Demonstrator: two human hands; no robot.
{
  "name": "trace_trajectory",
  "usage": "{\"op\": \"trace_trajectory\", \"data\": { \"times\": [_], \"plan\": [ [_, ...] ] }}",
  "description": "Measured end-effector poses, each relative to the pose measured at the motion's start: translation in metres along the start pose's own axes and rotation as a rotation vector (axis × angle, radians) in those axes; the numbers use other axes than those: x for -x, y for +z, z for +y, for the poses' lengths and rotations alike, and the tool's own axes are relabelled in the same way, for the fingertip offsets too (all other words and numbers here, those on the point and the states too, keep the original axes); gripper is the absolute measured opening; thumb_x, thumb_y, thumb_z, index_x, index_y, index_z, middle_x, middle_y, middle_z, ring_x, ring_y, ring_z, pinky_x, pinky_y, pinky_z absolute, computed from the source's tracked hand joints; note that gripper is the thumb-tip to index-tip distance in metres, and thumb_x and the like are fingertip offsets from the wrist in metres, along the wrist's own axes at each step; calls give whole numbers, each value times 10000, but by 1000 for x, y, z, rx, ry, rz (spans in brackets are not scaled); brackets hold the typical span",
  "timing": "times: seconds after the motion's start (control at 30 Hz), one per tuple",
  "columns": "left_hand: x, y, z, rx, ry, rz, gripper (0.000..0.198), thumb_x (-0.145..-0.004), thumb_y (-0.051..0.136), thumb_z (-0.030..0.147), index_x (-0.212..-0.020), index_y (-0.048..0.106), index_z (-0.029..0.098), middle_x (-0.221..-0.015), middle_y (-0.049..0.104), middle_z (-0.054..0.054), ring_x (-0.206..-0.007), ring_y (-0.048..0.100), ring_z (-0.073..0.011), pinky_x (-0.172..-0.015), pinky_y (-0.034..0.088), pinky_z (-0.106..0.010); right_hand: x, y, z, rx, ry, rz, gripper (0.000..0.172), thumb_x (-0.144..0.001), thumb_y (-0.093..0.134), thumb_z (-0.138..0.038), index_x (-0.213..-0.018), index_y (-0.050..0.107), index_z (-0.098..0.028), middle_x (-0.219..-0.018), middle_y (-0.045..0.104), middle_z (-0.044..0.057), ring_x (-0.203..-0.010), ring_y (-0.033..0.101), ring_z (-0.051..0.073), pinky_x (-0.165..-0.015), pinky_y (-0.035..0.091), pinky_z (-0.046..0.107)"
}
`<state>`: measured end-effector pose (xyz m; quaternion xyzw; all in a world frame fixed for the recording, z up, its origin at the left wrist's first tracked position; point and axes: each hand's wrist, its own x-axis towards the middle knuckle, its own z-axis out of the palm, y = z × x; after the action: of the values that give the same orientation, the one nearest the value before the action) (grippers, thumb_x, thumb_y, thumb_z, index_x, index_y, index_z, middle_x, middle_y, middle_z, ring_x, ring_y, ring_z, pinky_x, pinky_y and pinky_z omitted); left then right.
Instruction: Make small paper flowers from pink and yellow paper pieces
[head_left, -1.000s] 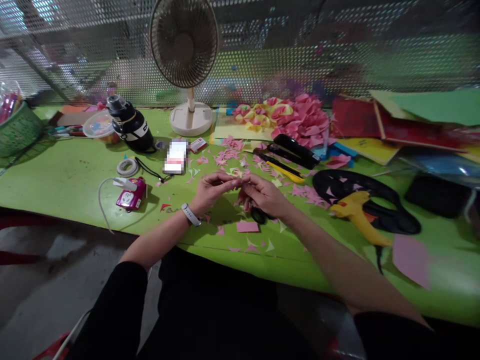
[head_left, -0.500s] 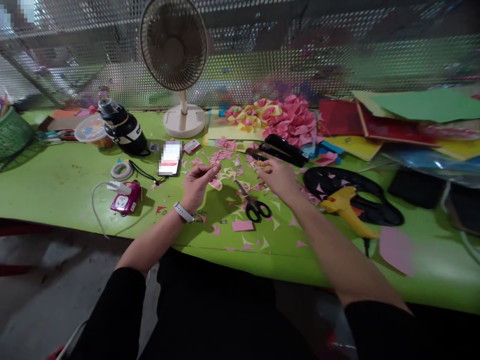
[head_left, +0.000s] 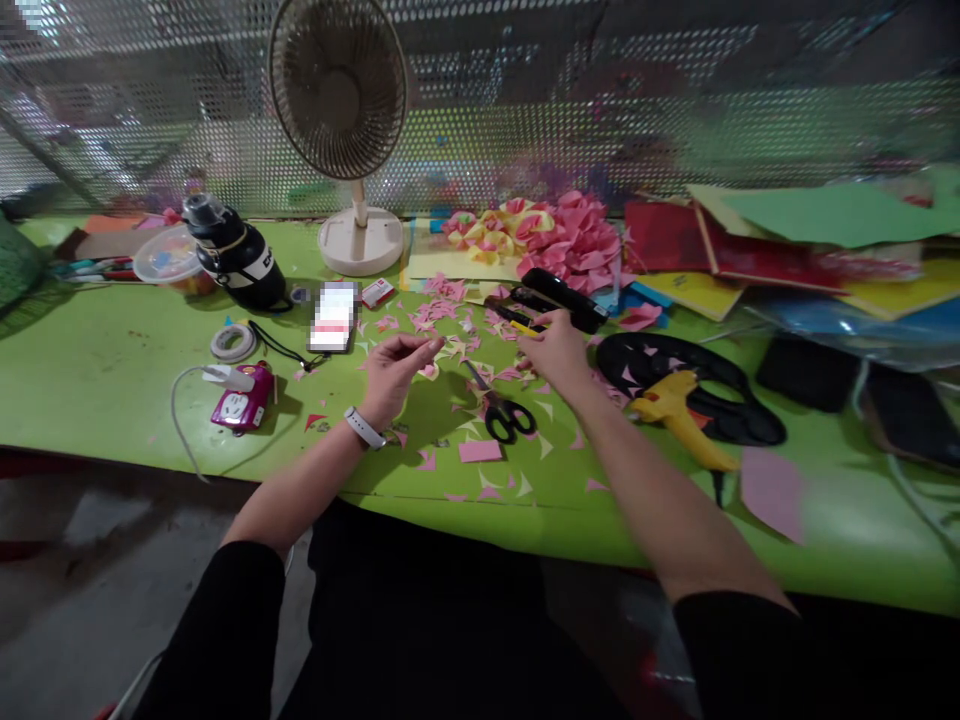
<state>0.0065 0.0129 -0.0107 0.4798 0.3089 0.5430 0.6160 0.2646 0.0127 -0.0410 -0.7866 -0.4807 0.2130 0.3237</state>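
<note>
My left hand (head_left: 397, 375), with a white band on its wrist, hovers over the paper scraps. Its thumb and fingertips are pinched together; what they hold, if anything, is too small to make out. A curled pale piece of paper (head_left: 430, 371) shows just below those fingertips. My right hand (head_left: 559, 352) is closed around a thin yellow stick (head_left: 523, 327), which pokes out to the left by the black stapler (head_left: 562, 298). Black-handled scissors (head_left: 508, 418) lie between my hands, blades pointing away. A pink paper rectangle (head_left: 480, 452) rests nearer the table edge.
Pink and yellow paper flowers (head_left: 577, 240) are heaped behind the stapler. A yellow glue gun (head_left: 686, 420) lies on a black tray (head_left: 750, 425) at right. Leftward are a phone (head_left: 334, 317), a fan (head_left: 360, 240), a black bottle (head_left: 240, 260) and a purple power adapter (head_left: 241, 400).
My right hand has shifted slightly, and more of the yellow stick shows beside its fingers. My left hand stays pinched. The whole view has slid a little.
</note>
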Motion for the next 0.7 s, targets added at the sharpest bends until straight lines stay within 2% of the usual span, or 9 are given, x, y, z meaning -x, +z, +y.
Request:
{"op": "trace_trajectory", "data": {
  "times": [0.23, 0.43, 0.53, 0.6, 0.7],
  "plan": [
    [2, 3, 3, -22, -26, -25, 248, -665, 879, 336, -764, 739, 156, -728, 727, -16, -601, 633, -70, -577, 504, -213, 0, -3, -3, 85, -45, 36, 311, -852, 633, -379, -1057, 511, -179, -700, 679, 59, -515, 658, 241, -542, 481, 338],
    [2, 3, 2, -51, -10, -64, 227, -681, 869, 326, -781, 740, 169, -761, 730, -20, -643, 642, -77, -614, 520, -225, -3, -11, -2, 182, -86, 139, 195, -832, 613, -356, -961, 566, -217, -744, 690, 91, -689, 674, 298, -675, 511, 398],
    [2, 3, 2, -120, 3, -93, 219, -697, 856, 344, -790, 744, 181, -776, 727, -24, -652, 635, -84, -626, 526, -243, 1, -13, -7, 141, -122, 178, 157, -808, 617, -345, -899, 598, -218, -755, 698, 88, -736, 673, 292, -714, 520, 408],
    [3, 3, 1, -180, 36, -141, 205, -705, 849, 353, -781, 746, 193, -779, 721, -26, -659, 633, -93, -619, 527, -253, 11, -15, -16, 12, -200, 121, 164, -804, 612, -352, -885, 619, -209, -762, 703, 75, -705, 664, 257, -678, 529, 383],
    [4, 4, 0, -259, 141, -198, 153, -733, 831, 341, -778, 756, 216, -779, 710, -27, -682, 633, -105, -607, 525, -256, 35, -18, -35, -174, -444, -81, 209, -836, 587, -377, -920, 664, -202, -822, 722, 64, -692, 659, 210, -631, 534, 336]
  ]
}}
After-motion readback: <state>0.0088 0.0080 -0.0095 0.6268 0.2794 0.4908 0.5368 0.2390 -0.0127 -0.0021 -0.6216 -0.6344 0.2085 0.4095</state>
